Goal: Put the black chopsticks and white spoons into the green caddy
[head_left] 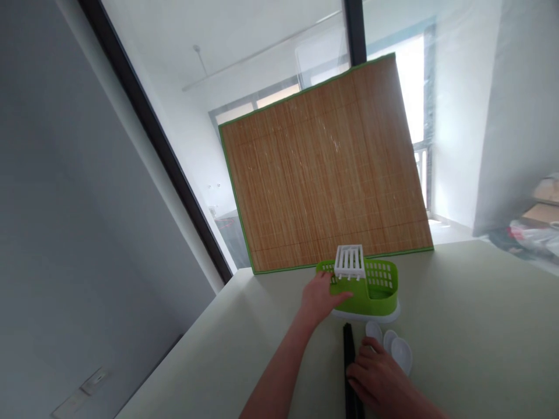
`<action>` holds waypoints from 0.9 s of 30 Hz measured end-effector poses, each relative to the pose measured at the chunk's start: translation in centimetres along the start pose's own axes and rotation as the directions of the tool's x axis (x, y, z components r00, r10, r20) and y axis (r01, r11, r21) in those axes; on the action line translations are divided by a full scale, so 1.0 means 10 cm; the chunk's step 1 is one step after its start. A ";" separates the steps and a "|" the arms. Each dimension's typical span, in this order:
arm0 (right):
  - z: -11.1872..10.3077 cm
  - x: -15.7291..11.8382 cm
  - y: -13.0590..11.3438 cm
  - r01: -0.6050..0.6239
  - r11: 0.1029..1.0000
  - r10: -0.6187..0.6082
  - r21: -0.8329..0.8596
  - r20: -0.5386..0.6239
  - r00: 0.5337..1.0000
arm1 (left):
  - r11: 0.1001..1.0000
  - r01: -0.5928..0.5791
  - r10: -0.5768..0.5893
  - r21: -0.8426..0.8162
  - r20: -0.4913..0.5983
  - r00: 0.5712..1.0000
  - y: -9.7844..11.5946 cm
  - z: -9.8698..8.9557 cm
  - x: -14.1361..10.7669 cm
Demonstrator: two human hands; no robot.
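Note:
A green plastic cutlery basket (379,302) with slotted walls and a white base stands on the table. Hooked on its front wall is a white slatted rack (350,262). My left hand (321,297) grips the basket's left end, fingers over the rim and thumb along the front. Closer to me lies a bundle of long black sticks (348,349), apparently chopsticks. My right hand (378,372) has its curled fingers on the sticks' right side. Several white spoons (402,354) lie beside that hand, which hides their handles.
A bamboo mat (323,169) with green edging stands upright behind the basket, against a glass partition with dark frames (356,35). The pale table (471,326) spreads to both sides. A grey wall (65,203) rises on the left; boxes and bags (541,227) are beyond the glass at right.

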State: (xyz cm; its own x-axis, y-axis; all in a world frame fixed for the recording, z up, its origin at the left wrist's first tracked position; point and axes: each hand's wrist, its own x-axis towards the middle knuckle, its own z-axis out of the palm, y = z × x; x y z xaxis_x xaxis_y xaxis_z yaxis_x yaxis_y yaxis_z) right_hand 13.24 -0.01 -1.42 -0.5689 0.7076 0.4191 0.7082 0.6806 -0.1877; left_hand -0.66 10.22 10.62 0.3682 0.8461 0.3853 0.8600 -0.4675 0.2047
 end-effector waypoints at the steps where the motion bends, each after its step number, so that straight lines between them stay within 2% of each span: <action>1: -0.01 0.00 -0.01 0.002 1.000 -0.002 0.003 0.003 1.000 | 1.000 -0.006 0.006 -0.008 0.008 1.000 -0.04 0.05 -0.01; 6: -0.02 -0.02 -0.01 -0.009 0.999 0.010 0.040 -0.008 1.000 | 1.000 -0.003 0.003 0.010 0.018 1.000 -0.08 0.16 -0.08; 15: -0.03 -0.02 0.01 -0.019 0.999 0.019 0.047 -0.001 1.000 | 0.977 0.107 -0.110 0.187 0.003 0.994 0.00 0.04 -0.27; 22: -0.13 -0.01 0.01 -0.028 0.999 0.027 0.047 0.017 0.999 | 0.977 0.104 -0.102 0.186 -0.024 0.995 0.06 0.02 -0.32; 25: -0.14 -0.02 0.01 -0.022 0.999 0.021 0.048 0.032 0.999 | 0.987 0.080 -0.067 0.141 -0.095 0.993 0.08 -0.06 -0.41; 27: -0.14 -0.03 0.01 -0.018 0.999 0.017 0.046 0.035 0.999 | 0.990 0.096 -0.079 0.107 -0.151 0.985 0.10 -0.08 -0.56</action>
State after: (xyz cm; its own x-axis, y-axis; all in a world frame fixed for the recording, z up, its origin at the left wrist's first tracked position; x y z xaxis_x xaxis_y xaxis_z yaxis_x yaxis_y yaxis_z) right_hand 14.09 -0.42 -0.31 -0.5712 0.7250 0.3848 0.6987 0.6755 -0.2356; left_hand -2.11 4.82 9.37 0.2417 0.8319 0.4995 0.9241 -0.3543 0.1430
